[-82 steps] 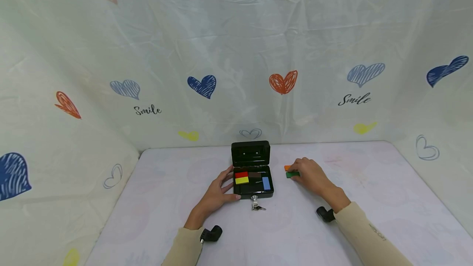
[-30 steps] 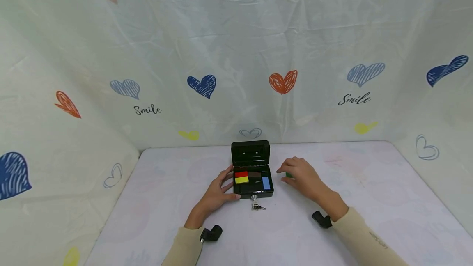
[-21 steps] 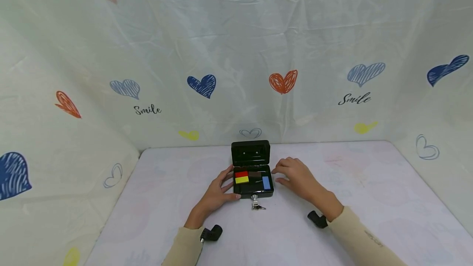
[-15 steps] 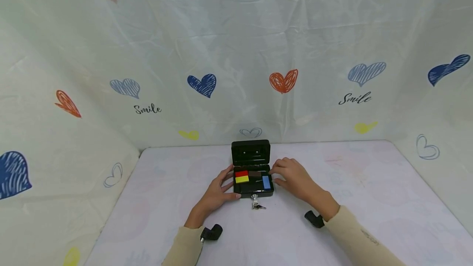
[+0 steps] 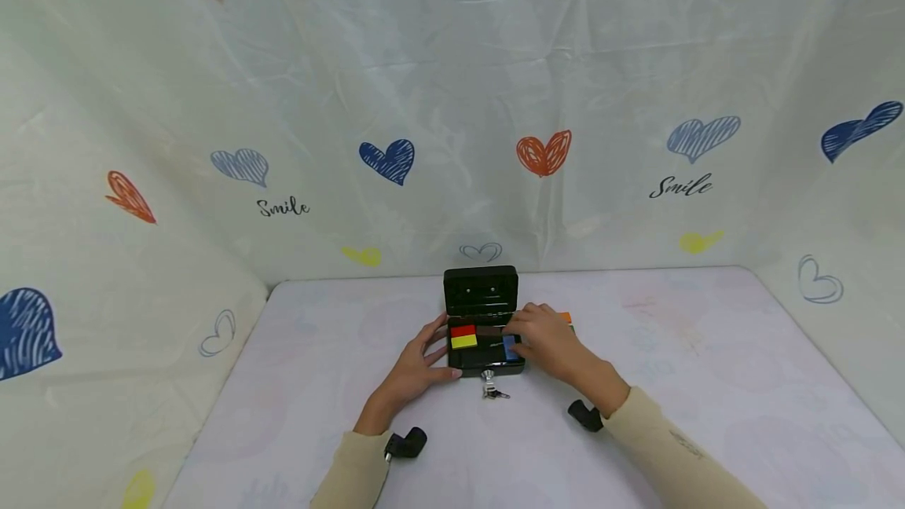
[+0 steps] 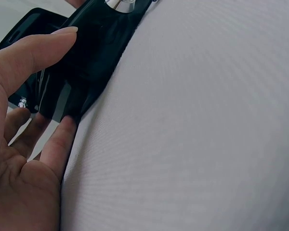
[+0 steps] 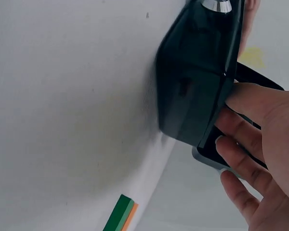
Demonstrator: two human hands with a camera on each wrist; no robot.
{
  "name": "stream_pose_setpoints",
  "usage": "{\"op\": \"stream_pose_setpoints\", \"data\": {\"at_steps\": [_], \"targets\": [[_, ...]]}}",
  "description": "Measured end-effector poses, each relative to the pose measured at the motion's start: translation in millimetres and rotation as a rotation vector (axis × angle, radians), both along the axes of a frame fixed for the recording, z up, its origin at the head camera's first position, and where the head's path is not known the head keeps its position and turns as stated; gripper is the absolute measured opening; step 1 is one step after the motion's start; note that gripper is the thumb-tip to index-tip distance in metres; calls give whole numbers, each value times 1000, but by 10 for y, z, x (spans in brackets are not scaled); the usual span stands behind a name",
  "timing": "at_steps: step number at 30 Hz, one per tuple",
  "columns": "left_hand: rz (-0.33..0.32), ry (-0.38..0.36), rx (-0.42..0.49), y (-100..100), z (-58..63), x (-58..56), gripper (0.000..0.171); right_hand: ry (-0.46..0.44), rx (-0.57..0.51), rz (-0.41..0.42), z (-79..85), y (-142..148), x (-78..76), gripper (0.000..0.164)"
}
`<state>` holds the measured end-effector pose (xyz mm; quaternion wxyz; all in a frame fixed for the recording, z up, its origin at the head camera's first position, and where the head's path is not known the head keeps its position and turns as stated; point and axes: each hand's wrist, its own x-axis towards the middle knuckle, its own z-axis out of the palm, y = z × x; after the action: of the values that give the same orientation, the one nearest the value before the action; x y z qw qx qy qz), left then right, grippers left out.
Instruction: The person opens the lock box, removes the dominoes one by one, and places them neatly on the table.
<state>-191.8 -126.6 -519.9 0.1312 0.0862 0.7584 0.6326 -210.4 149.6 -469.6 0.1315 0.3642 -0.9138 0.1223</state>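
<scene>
A black cash box [image 5: 485,368] stands on the table with its lid [image 5: 481,291] raised. My left hand [image 5: 417,364] holds it at the left, thumb on the front near the corner and fingers along the side. In the box lie red [image 5: 463,331], yellow [image 5: 463,342], dark brown [image 5: 488,331] and blue [image 5: 508,344] blocks. My right hand [image 5: 547,336] reaches over the right wall, fingers loosely bent, with index finger and thumb right at the blue block. In the right wrist view the thumb tip is hidden behind the box wall.
An orange block [image 5: 565,317] and a green block [image 7: 117,211] lie side by side on the table, right of the box and partly behind the right hand. A key bunch [image 5: 495,393] hangs from the front lock [image 5: 488,375]. A heart-printed sheet [image 5: 452,100] rises behind the table [image 5: 339,352].
My right hand has moved left from the green and orange blocks to the blue block in the box, leaving those two on the table. The left hand has stayed on the box.
</scene>
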Motion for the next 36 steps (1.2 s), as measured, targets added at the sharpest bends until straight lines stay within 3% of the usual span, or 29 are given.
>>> {"op": "stream_pose_setpoints", "data": {"at_steps": [5,17,36], "targets": [[-5,-4,10,2,-2,-3,104,-33,32,-13,-17,-57,-3,21],[-13,8,27,2,-9,-14,104,-18,91,-33,-28,-123,-2,12],[-2,-8,16,-4,-3,0,103,-61,3,11,-60,-124,24,10]]}}
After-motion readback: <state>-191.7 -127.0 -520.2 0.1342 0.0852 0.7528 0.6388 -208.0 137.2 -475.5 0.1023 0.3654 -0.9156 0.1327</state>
